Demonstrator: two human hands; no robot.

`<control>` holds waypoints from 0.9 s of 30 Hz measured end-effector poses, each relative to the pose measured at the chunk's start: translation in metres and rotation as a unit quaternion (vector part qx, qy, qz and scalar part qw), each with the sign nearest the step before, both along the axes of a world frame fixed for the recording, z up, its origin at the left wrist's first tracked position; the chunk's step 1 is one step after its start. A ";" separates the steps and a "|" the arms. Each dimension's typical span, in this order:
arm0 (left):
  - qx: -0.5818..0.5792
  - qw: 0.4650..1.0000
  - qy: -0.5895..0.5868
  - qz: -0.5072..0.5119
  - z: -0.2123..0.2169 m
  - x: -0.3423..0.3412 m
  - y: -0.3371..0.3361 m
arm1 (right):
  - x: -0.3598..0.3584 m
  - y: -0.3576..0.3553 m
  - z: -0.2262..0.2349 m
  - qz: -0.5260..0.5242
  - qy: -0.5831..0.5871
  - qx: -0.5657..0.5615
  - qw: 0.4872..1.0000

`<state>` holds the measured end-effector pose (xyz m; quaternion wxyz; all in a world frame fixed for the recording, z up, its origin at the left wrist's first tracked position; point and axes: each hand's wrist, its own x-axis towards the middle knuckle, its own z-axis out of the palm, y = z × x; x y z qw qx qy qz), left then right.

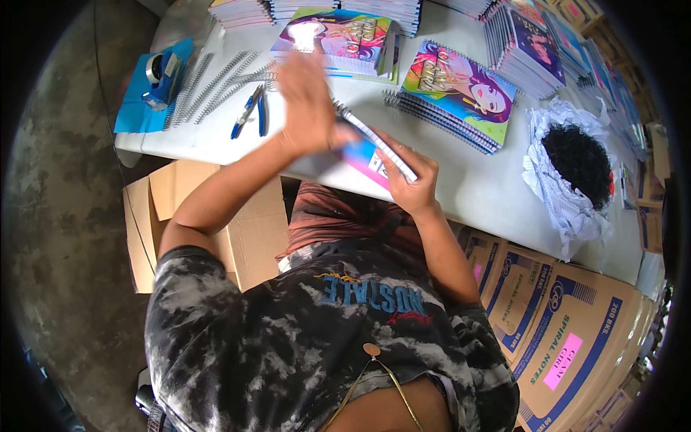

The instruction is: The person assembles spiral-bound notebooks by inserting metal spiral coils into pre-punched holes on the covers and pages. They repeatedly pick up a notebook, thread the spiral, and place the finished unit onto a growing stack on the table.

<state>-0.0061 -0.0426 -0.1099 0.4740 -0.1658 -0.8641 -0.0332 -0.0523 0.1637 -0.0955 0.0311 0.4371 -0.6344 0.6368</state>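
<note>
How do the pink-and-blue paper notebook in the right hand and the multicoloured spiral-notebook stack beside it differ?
The notebook is held in the right hand; the stack rests on the white table. The notebook tilts, page edge upward; the stack lies flat, cover upward. Both show pink and blue.

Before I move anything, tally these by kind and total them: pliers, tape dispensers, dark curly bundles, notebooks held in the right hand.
Pliers, blue-handled: 1
Tape dispenser, blue: 1
Dark curly bundle: 1
Notebook in the right hand: 1
Total: 4
</note>
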 end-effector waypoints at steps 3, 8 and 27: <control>-0.170 0.979 -0.044 -0.107 -0.004 0.029 0.022 | -0.003 0.006 -0.002 -0.005 0.009 -0.009 1.000; -0.019 0.999 -0.046 0.010 0.004 0.006 0.010 | 0.002 -0.004 0.001 0.006 0.030 -0.001 1.000; 0.025 0.982 -0.131 -0.137 -0.027 0.019 0.049 | -0.009 -0.010 -0.003 -0.011 0.032 -0.029 0.999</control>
